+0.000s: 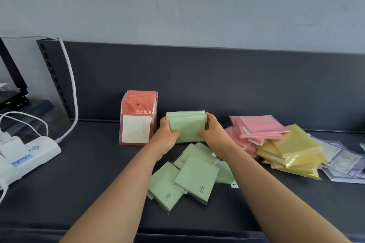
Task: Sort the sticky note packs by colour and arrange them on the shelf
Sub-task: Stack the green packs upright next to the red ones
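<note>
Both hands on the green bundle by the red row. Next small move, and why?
Likely square the green bundle and settle it upright on the shelf, just right of the red row. The left hand and right hand grip its sides, it stands upright like that row, and the loose green packs in front are not yet added.

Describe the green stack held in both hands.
The green stack is several pale green square packs in clear wrap, standing on edge, seemingly resting on the dark shelf, just right of the red packs. The left hand and right hand grip its sides, thumbs on the front pack.
</note>
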{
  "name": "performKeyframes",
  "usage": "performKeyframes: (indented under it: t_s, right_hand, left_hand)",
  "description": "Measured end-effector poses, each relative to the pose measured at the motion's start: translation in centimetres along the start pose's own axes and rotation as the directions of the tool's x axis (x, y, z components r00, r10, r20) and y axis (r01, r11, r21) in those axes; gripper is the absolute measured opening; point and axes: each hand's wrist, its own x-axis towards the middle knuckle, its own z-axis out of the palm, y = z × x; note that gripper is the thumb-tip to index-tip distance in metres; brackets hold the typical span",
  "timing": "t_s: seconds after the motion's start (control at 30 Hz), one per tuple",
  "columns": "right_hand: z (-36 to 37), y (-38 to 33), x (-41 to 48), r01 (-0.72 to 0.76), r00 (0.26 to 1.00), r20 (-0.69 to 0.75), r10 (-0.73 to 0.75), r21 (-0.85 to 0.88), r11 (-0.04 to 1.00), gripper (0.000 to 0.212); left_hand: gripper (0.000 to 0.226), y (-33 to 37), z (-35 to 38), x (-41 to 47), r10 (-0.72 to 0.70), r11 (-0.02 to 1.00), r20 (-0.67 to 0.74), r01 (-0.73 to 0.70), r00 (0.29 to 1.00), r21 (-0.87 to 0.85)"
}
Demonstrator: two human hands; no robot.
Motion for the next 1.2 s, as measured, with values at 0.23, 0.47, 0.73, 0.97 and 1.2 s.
performKeyframes:
  t_s: [0.23, 0.47, 0.73, 0.97, 1.2]
  right_hand:
    - [0.2, -0.5, 0.8, 0.01, 0.997, -0.074, -0.018, -0.1, 0.995, 0.05]
    - [0.6, -0.9, 2.9, -0.039, 0.992, -0.123, 0.021, -0.147, 0.988, 0.045]
    - [0.4, -0.3, 3.4, -0.072, 0.994, -0.099, 0.056, -0.17, 0.983, 0.042]
    - [0.1, -0.3, 3.1, -0.039, 0.997, -0.072, 0.025, -0.199, 0.979, 0.047]
    - [0.5, -0.5, 2.8, -0.003, 0.998, -0.056, -0.018, -0.36, 0.933, 0.056]
  left_hand:
    - [0.047, 0.3, 0.5, 0.3, 0.091, 0.978, -0.053, -0.08, 0.994, 0.192]
    - [0.059, 0.5, 1.0, 3.0, 0.06, 0.986, -0.114, -0.041, 0.992, 0.164]
    - [0.069, 0.0, 1.5, 3.3, 0.057, 0.986, -0.158, -0.032, 0.986, 0.161]
    - [0.084, -0.1, 1.5, 3.4, 0.056, 0.99, -0.146, -0.036, 0.988, 0.134]
    - [0.084, -0.8, 1.6, 3.3, 0.093, 0.978, -0.124, -0.068, 0.988, 0.197]
